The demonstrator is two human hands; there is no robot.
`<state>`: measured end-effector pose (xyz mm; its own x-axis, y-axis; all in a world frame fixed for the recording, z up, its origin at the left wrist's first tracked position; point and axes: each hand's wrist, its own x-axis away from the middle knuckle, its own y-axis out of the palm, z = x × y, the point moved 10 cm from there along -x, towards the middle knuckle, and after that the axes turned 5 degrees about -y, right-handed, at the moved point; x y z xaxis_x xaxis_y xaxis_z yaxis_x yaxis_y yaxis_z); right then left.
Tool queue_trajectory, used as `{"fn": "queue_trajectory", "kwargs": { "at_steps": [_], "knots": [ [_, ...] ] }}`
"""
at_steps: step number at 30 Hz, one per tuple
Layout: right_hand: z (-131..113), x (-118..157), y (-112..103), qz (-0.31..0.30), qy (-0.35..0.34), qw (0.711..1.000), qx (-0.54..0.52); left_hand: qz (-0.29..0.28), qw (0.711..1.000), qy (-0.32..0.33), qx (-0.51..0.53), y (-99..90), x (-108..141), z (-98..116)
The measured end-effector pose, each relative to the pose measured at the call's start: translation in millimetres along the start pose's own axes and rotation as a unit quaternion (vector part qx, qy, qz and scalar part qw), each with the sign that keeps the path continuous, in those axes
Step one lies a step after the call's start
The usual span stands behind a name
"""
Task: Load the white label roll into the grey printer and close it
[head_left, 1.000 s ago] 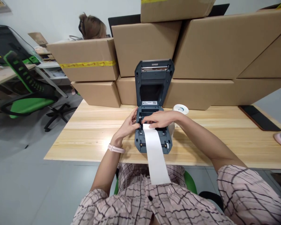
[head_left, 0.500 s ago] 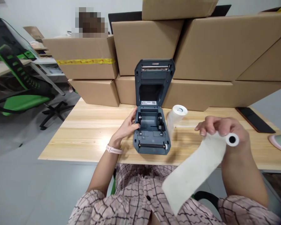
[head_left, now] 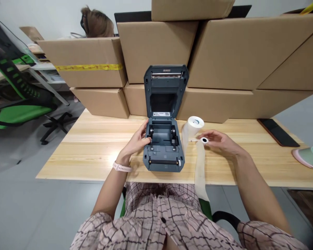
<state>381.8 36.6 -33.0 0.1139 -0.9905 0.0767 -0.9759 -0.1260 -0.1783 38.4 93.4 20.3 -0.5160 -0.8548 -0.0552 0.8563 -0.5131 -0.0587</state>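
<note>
A dark grey label printer (head_left: 163,152) stands on the table with its lid (head_left: 165,90) raised and its roll bay bare. My left hand (head_left: 137,141) grips the printer's left side, thumb over the rim and fingers along the outer wall. Right of the printer, my right hand (head_left: 221,142) has its fingers closed around a small paper roll (head_left: 200,156), low at the table. The roll's loose strip hangs down past the table's front edge. Between printer and small roll, a larger white label roll (head_left: 194,123) stands on end, its loose tail reaching toward the printer's side.
Cardboard boxes (head_left: 156,48) are stacked along the back of the wooden table (head_left: 86,152). A phone (head_left: 278,132) and a green and pink object (head_left: 309,157) lie at the right. A green office chair (head_left: 23,113) stands left; a person's head (head_left: 97,22) shows behind the boxes.
My right hand has moved left and down with the small paper roll, close beside the larger roll. The strip now hangs straighter. My left hand stays on the printer; the view shifted slightly.
</note>
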Motion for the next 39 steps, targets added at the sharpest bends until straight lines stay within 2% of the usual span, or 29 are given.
{"fn": "queue_trajectory", "kwargs": {
  "at_steps": [2, 4, 6, 9, 13, 15, 17, 19, 20, 22, 23, 26, 28, 30, 34, 39],
  "knots": [
    [-5.7, -5.9, -21.5, 0.075, -0.034, 0.997, -0.013, 0.005, 1.0, 0.001, -0.008, 0.0, 0.5, 2.1],
    [-15.3, -17.2, -30.5, 0.1, -0.063, 0.993, 0.001, 0.004, 1.0, -0.004, -0.012, 0.7, 0.9, 3.3],
    [-24.2, -34.6, -22.5, 0.068, -0.067, 0.995, 0.037, -0.001, 1.0, -0.012, -0.009, 1.7, 1.3, 3.0],
    [-29.9, -61.5, 2.0, -0.001, -0.037, 0.996, 0.081, -0.01, 1.0, -0.013, 0.0, 2.1, 1.4, 1.9],
    [-43.4, -82.3, 15.7, -0.006, -0.032, 0.996, 0.082, -0.014, 1.0, -0.002, -0.001, 0.4, -0.2, -1.9],
    [-63.3, -83.6, 16.9, 0.01, -0.059, 0.997, 0.055, -0.015, 1.0, 0.0, -0.001, -0.4, -1.1, -4.2],
    [-96.5, -79.6, 24.0, 0.009, -0.106, 0.994, 0.003, -0.015, 1.0, 0.001, 0.001, -0.8, -1.6, -5.6],
    [-140.3, -72.4, 44.4, -0.024, -0.17, 0.985, -0.021, -0.017, 1.0, 0.003, 0.002, -0.6, -1.6, -6.0],
    [-162.2, -68.4, 60.2, -0.05, -0.201, 0.978, 0.003, -0.018, 1.0, 0.003, 0.001, -0.6, -1.6, -6.1],
    [-192.9, -63.0, 102.2, -0.118, -0.232, 0.956, 0.133, -0.021, 1.0, 0.0, 0.002, -0.6, -1.7, -7.1],
    [-199.5, -61.8, 124.8, -0.155, -0.232, 0.936, 0.216, -0.024, 1.0, -0.003, 0.002, -0.5, -1.8, -8.1],
    [-194.3, -63.2, 178.3, -0.245, -0.204, 0.853, 0.414, -0.03, 1.0, -0.007, 0.001, -0.4, -2.2, -10.2],
    [-183.6, -66.7, 199.2, -0.282, -0.188, 0.814, 0.471, -0.03, 1.0, -0.005, 0.002, -0.5, -2.4, -10.0],
    [-169.5, -72.2, 210.5, -0.309, -0.16, 0.791, 0.502, -0.028, 1.0, -0.005, 0.004, -0.4, -2.2, -9.0],
    [-142.7, -85.7, 215.5, -0.334, -0.097, 0.767, 0.54, -0.023, 1.0, -0.012, 0.004, 0.7, -1.3, -5.5],
    [-129.1, -88.3, 215.6, -0.351, -0.098, 0.767, 0.528, -0.024, 1.0, 0.003, -0.003, 2.1, -0.7, -0.9]
  ]
}}
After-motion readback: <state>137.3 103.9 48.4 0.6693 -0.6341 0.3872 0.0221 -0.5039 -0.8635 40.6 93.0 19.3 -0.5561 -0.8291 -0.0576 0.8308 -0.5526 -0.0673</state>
